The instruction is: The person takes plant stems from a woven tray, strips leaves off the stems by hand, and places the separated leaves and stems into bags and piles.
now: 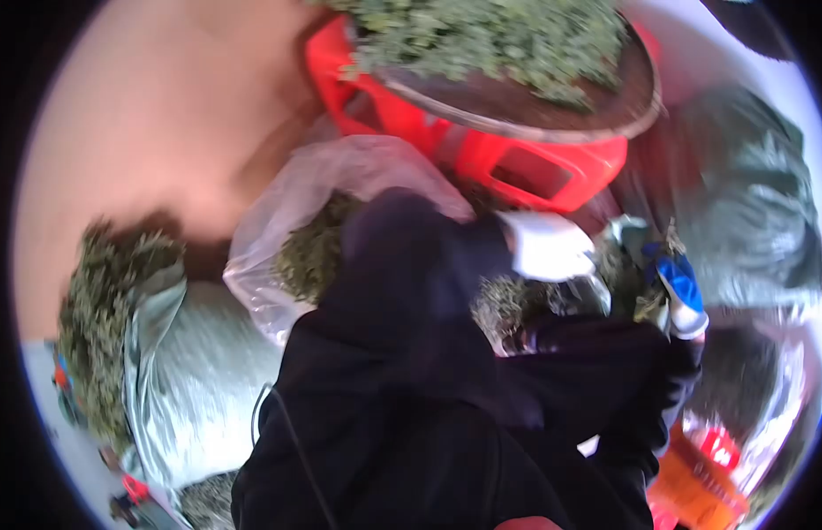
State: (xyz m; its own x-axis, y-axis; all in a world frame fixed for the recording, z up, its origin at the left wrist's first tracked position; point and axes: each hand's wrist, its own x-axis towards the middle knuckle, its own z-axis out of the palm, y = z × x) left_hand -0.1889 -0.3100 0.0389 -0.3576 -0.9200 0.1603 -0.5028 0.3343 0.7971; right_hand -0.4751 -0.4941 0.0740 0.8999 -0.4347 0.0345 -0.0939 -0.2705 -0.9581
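My left hand (552,248), in a white work glove, reaches across toward the middle, blurred by motion; its fingers are hard to make out. Dried grey-green herb (502,302) lies just below it. Farther right, my right hand (681,287), in a blue-and-white glove, is closed around leafy stems (671,237) whose tops stick out above it. More leaves sit between the two hands. A clear plastic bag (252,256) with green herb (316,252) inside stands left of my dark sleeve.
A round tray (517,124) heaped with green leaves (499,44) rests on red plastic stools (543,168). Stuffed sacks stand at left (203,371) and right (738,194). Leafy branches (98,327) spill from the left sack. An orange box (698,481) lies lower right.
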